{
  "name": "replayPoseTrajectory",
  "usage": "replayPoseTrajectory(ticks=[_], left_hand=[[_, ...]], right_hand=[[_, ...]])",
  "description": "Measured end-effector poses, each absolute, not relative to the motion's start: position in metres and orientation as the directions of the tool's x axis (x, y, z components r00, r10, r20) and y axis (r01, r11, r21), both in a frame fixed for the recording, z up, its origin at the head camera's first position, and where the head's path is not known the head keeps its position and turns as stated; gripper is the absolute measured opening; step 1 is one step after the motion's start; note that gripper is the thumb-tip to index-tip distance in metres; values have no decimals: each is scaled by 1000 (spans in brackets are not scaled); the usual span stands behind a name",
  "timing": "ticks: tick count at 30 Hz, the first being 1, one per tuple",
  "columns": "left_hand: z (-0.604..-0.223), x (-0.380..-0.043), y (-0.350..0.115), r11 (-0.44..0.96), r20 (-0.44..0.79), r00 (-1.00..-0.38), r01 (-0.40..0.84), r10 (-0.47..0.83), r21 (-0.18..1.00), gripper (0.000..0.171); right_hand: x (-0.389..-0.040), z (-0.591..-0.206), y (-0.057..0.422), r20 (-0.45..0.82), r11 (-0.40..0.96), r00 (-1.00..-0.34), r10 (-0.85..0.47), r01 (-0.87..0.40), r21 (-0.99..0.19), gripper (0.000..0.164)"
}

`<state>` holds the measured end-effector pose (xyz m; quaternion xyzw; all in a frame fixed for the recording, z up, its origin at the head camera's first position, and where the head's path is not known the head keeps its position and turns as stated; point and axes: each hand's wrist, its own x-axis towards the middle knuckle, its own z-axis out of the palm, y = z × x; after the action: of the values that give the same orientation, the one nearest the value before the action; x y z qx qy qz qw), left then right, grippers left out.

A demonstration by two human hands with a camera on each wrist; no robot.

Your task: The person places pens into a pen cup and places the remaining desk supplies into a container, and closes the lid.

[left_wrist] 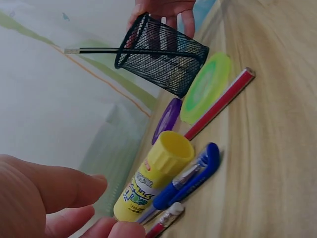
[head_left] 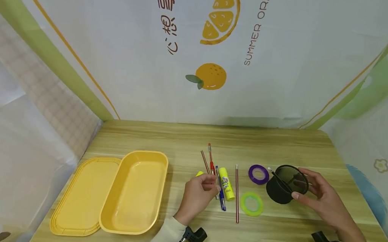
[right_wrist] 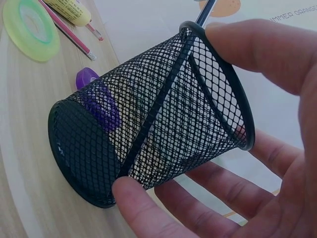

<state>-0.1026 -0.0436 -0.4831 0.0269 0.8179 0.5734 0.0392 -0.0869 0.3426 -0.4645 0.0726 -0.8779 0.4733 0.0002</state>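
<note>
My right hand (head_left: pixel 326 203) grips a black mesh pen cup (head_left: pixel 276 193) by its rim and side, holding it tilted. A dark pencil (left_wrist: pixel 96 50) leans inside the cup, its white eraser end sticking out past the rim. My left hand (head_left: pixel 197 198) hovers over the stationery in the middle, thumb and fingers loosely bent with a gap and nothing between them. Nearest to it are a yellow glue stick (head_left: pixel 227 185), a blue pen (head_left: pixel 222 199) and a red pen (head_left: pixel 211 158); fingers partly hide the blue pen. A red-striped pencil (head_left: pixel 236 200) lies right of the glue stick.
Between the pencil and the cup lie a purple tape roll (head_left: pixel 251 175) and a green tape roll (head_left: pixel 243 206). At the left stands a yellow box (head_left: pixel 133 192), overlapping its flat yellow lid (head_left: pixel 83 196). A thin striped pencil (head_left: pixel 204 160) lies behind my left hand.
</note>
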Motion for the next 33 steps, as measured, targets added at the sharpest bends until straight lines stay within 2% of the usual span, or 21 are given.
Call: replayPoseTrajectory(ticks=[15,25,33], left_hand=[[-492,-98,-38,411,-64,-997,-38,50,911,37],[-496,-98,-32,466,-29,-1000,-31,-10,884,50],[-497,-98,-33,478,1,-1000,10,20,879,41]], right_hand=[[-86,-464,341,87,524,-988,-129,-143,-840,78],[-86,-465,341,79,528,-989,-125,-134,-839,78],[-86,-466,341,78,512,-988,-131,-135,-848,78]])
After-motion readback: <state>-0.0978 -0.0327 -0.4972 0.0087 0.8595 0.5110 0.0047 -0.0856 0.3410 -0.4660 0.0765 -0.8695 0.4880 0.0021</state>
